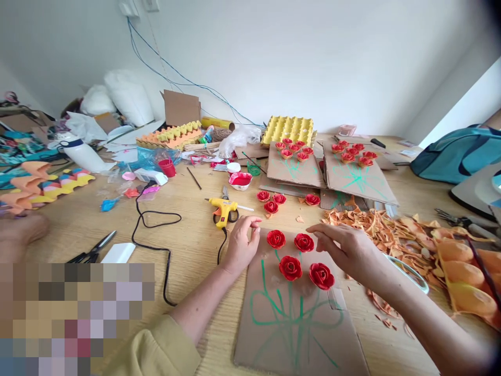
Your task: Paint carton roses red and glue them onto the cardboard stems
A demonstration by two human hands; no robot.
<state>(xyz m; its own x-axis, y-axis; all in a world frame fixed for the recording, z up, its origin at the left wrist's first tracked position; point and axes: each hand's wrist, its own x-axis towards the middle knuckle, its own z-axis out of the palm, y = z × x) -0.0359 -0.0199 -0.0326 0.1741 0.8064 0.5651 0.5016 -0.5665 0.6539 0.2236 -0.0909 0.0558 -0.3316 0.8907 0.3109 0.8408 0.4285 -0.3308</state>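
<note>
A cardboard sheet [270, 334] lies in front of me with green painted stems and leaf loops. Several red paper-like roses [290, 268] stand on its upper half, above the stems. My left hand [243, 244] is at the sheet's upper left edge, near one rose [276, 239]; its fingers are bent, thumb apart, and hold nothing visible. Over the upper right corner is my right hand [346, 248], index finger stretched toward another rose [304, 242] with nothing seen in it. Beyond the sheet lie more loose red roses [271, 207]. A yellow glue gun [223, 209] rests left of my left hand.
Orange scraps [379, 235] and an egg tray [465, 271] are at the right. Behind stand two flower-decorated cardboard panels [293, 169] and a bowl of red paint [240, 180]. Scissors [94, 248] and a black cable [168, 261] lie left. Another person's hand [23, 230] is at far left.
</note>
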